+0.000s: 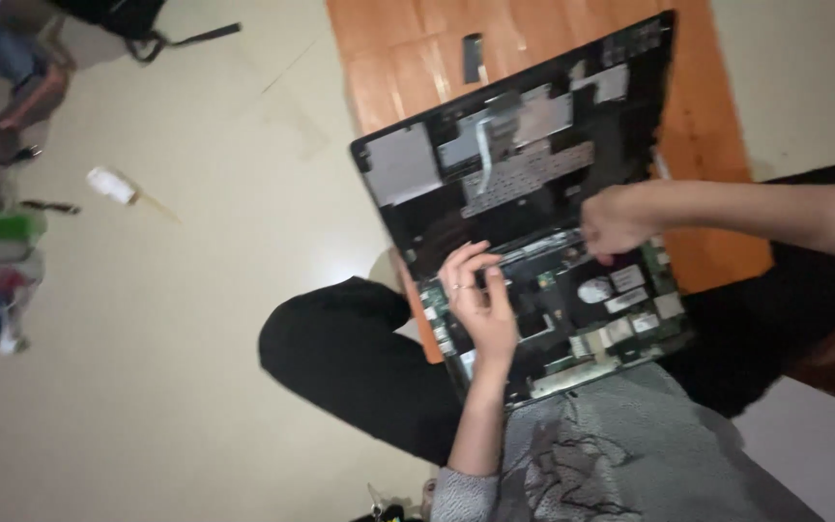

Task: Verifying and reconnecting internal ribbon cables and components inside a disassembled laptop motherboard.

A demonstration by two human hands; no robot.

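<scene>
Looks like mid-teardown: the opened laptop (524, 222) sits at 12 o'clock from the lap, half on a wooden board (707, 126). Left hand (480, 300) rests on the exposed board area, fingers loosely curled, gripping nothing I can make out. Right hand (616, 220), at 2 o'clock, is clenched around the edge of the lifted top panel, right at its fingertips. Next move probably needs a slow, even lift, watching for ribbon cables.

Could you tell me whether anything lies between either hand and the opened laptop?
Nothing visible does. The left hand and the right hand both rest directly on the laptop, at its exposed board and hinge area.
</scene>
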